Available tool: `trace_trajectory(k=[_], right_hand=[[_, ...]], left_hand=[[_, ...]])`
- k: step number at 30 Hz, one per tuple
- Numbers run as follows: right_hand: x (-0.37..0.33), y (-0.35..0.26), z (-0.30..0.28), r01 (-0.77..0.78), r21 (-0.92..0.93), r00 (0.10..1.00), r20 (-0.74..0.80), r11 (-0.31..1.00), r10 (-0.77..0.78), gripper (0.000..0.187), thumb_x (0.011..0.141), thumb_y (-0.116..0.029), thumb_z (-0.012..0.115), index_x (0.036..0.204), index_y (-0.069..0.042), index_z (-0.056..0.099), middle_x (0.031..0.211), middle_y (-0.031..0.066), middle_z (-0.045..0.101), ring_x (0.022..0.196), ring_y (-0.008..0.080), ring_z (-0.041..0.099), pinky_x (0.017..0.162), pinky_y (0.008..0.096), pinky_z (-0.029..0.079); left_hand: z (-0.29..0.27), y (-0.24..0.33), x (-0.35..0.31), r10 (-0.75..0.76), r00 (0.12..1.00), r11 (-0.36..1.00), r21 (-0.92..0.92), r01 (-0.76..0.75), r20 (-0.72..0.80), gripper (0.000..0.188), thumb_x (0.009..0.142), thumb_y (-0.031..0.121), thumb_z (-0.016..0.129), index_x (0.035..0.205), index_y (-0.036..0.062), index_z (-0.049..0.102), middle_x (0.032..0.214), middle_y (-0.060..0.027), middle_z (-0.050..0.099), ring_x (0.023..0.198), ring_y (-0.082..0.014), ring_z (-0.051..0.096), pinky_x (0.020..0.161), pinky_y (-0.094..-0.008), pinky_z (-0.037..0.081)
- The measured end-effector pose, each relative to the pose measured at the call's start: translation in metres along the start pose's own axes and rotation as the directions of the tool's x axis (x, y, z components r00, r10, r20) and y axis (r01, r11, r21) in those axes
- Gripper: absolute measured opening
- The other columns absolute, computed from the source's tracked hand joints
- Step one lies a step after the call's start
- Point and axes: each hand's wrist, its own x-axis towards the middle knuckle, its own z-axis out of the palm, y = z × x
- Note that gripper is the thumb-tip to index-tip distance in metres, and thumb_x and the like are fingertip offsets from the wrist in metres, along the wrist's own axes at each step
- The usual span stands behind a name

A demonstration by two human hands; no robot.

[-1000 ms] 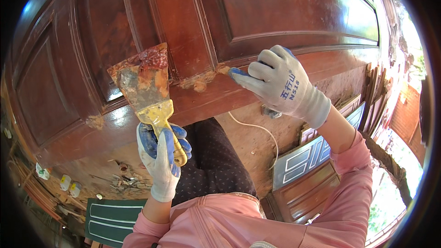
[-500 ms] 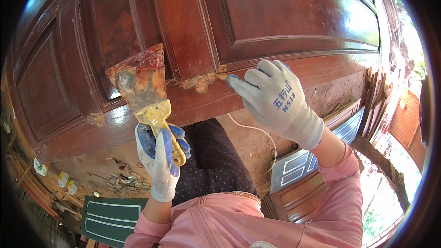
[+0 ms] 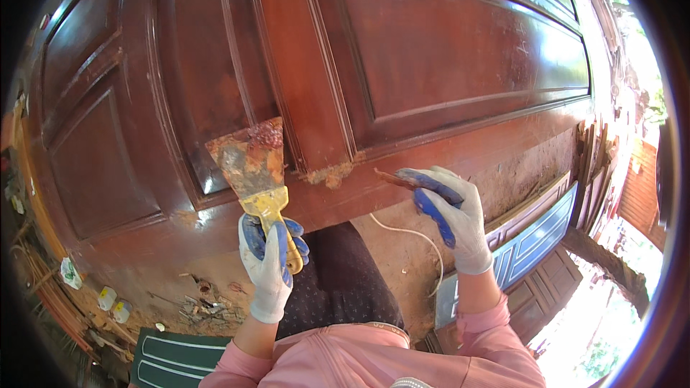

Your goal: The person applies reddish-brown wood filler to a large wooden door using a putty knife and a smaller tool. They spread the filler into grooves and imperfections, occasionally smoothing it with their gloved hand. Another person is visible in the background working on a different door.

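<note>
Head view: the gloved right hand (image 3: 456, 215) is half closed, fingers and thumb bent toward each other, with a thin brown spreader (image 3: 394, 178) at the fingertips; its tip points to about ten o'clock, clear of the wood. How firmly the thumb presses on it I cannot tell. The gloved left hand (image 3: 272, 266) is wrapped round the yellow handle of a wide putty knife (image 3: 251, 169), its blade tilted toward eleven o'clock and loaded with reddish paste (image 3: 266, 133) near the far edge.

From the right hand, a rough tan filler patch (image 3: 332, 174) lies between nine and ten o'clock, along the joint at the near rail of a glossy red-brown panelled door (image 3: 460, 50). A fainter filler smear (image 3: 185, 218) sits at ten o'clock from the left hand.

The step in hand looks like filling that joint, with the putty knife serving as a palette. The next move seems to call for a little paste on the spreader's tip, then a light, low-angled stroke along the joint.

Farther out, a pale cable (image 3: 424, 233) curves below the right hand at eight o'clock, a blue panelled door (image 3: 532, 237) leans near four, and a green panel (image 3: 180, 356) lies at seven-thirty from the left hand.
</note>
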Motion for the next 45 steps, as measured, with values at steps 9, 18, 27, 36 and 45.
trace_trajectory(k=[9,18,27,36,45], right_hand=[[-0.003,0.086,0.02,0.188,0.586,0.966,-0.257,0.788,-0.04,0.028,0.098,-0.004,0.058,0.121,0.008,0.068,0.086,0.0031,0.065,0.075,0.0091,0.058,0.07,0.0232,0.047],[0.01,0.065,0.07,0.186,0.749,0.966,-0.259,0.636,0.022,0.034,0.09,-0.011,0.065,0.118,0.008,0.068,0.09,0.0082,0.067,0.077,0.0157,0.059,0.074,0.0314,0.05],[-0.03,0.101,0.092,0.239,0.926,0.964,-0.263,0.293,0.045,0.036,0.088,-0.014,0.069,0.119,0.005,0.066,0.099,0.0148,0.071,0.082,0.0234,0.064,0.08,0.0421,0.052],[-0.061,0.142,0.084,0.307,0.915,0.939,-0.336,0.261,0.073,0.03,0.091,-0.013,0.069,0.117,0.003,0.066,0.091,0.011,0.069,0.076,0.0212,0.063,0.076,0.0406,0.05],[-0.065,0.214,0.086,0.351,0.837,0.901,-0.424,0.42,0.091,0.036,0.089,-0.01,0.068,0.12,0.007,0.064,0.092,0.0095,0.069,0.076,0.0179,0.062,0.077,0.0383,0.051]], left_hand=[[0.001,0.012,-0.002,-0.026,0.998,0.998,0.053,0.023,0.052,0.016,0.103,0.017,0.059,0.114,0.0095,0.05,0.086,-0.0083,0.065,0.057,-0.0131,0.063,0.046,-0.0253,0.052],[-0.013,0.035,0.001,-0.182,0.947,0.963,0.241,0.118,0.264,0.018,0.102,0.016,0.057,0.116,0.0083,0.047,0.087,-0.0084,0.064,0.06,-0.0127,0.06,0.053,-0.0263,0.05],[-0.019,0.045,0.004,-0.194,0.94,0.943,0.318,0.1,0.28,0.025,0.103,0.011,0.054,0.126,0.0078,0.043,0.091,-0.0102,0.065,0.063,-0.0143,0.062,0.056,-0.0284,0.054],[-0.015,0.025,0.007,-0.109,0.965,0.965,0.259,0.044,0.24,0.018,0.103,0.022,0.06,0.113,0.0111,0.049,0.088,-0.0061,0.062,0.061,-0.0101,0.06,0.053,-0.0242,0.05],[-0.005,-0.032,0.096,0.225,0.926,0.969,0.027,-0.245,0.305,0.019,0.103,0.024,0.06,0.113,0.011,0.051,0.089,-0.0046,0.065,0.062,-0.0106,0.062,0.049,-0.0249,0.051]])
